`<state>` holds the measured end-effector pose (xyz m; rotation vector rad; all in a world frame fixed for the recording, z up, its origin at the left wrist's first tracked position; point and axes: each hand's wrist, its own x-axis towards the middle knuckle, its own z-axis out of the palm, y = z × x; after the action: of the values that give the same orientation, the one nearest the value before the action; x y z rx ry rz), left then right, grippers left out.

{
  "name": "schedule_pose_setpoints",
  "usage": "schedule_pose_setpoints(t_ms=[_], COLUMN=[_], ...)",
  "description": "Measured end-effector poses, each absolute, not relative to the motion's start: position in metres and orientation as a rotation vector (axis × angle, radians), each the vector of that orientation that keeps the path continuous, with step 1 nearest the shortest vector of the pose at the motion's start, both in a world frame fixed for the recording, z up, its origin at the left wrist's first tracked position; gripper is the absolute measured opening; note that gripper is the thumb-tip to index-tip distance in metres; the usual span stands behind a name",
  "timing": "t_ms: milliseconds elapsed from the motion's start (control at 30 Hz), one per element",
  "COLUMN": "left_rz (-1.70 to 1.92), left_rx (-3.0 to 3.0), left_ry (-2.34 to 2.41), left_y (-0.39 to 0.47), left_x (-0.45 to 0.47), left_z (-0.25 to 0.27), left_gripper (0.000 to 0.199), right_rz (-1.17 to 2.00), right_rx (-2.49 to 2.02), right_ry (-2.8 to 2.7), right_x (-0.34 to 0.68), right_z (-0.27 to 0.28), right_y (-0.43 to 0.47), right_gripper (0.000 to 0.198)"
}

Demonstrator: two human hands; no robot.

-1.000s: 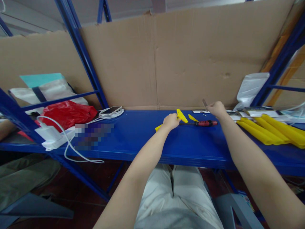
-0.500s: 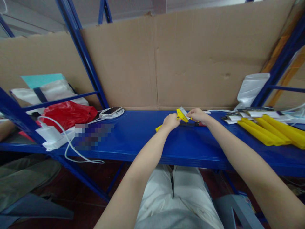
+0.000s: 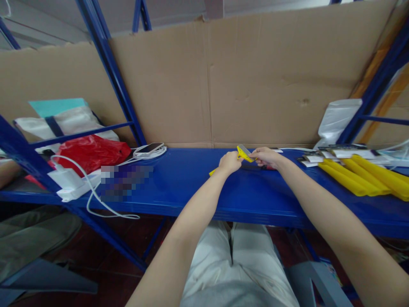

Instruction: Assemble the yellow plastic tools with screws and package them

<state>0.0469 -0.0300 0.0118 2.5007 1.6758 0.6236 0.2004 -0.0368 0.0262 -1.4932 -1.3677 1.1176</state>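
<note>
In the head view, my left hand (image 3: 230, 163) is wrapped round the handle of a yellow scraper (image 3: 245, 155), whose handle end sticks out below the fist. The scraper's head points up and right, with a flat grey-white blade (image 3: 244, 149) along its upper edge. At the head's right end, my right hand (image 3: 267, 157) has its fingers pinched on the blade; the fingertips are partly hidden. Under the right hand lies a tool with a red and black handle (image 3: 270, 167), probably a screwdriver, on the blue table (image 3: 185, 183).
Several yellow handles (image 3: 361, 175) with packaged pieces lie at the right. A clear plastic bag (image 3: 340, 117) stands behind them. Leftward are a phone (image 3: 150, 148) on a coiled cable, a red bag (image 3: 94, 150) and a white power strip (image 3: 75, 189). Cardboard (image 3: 255, 85) walls the back.
The blade now sits lower and closer against the yellow head. My right hand has shifted slightly down, its fingers more curled; my left hand stays put.
</note>
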Motion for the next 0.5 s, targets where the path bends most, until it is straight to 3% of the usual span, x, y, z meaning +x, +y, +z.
schedule_pose_setpoints(t_ms=[300,500], left_rz=[0.623,0.668], left_rx=[2.519,2.545], left_ry=[1.653,1.624], left_y=[-0.0325,-0.0368], left_x=[0.0474,0.0472], left_z=[0.0128,0.0135], left_gripper=[0.030,0.048], right_rz=[1.333,1.365], right_rx=[-1.419,-1.388], right_ry=[-1.321,-1.339], right_x=[0.2061,0.2090], right_z=[0.0281,0.0274], right_y=[-0.0398,-0.0396], right_gripper=[0.021,0.022])
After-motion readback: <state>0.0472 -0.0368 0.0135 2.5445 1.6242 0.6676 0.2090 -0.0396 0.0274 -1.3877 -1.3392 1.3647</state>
